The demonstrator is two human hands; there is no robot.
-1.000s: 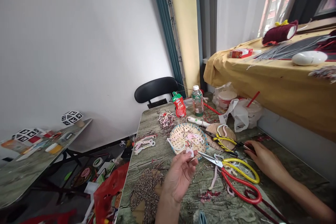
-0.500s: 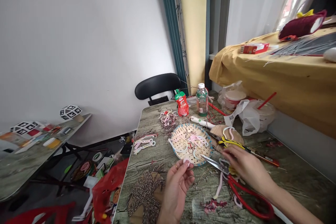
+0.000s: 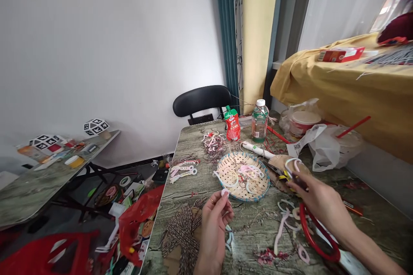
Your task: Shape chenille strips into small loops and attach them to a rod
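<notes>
Left hand (image 3: 214, 215) pinches small white loop (image 3: 225, 192); right hand (image 3: 318, 206) grips red-handled scissors (image 3: 318, 236) at basket's (image 3: 242, 171) 3 o'clock. Risk: blades snagging fingers.

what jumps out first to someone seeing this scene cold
The round woven basket of pale loops sits mid-table, just beyond the left hand, which pinches a small white piece. The right hand grips big red-handled scissors beside it. A green bottle and red pouch stand at the far edge.
</notes>
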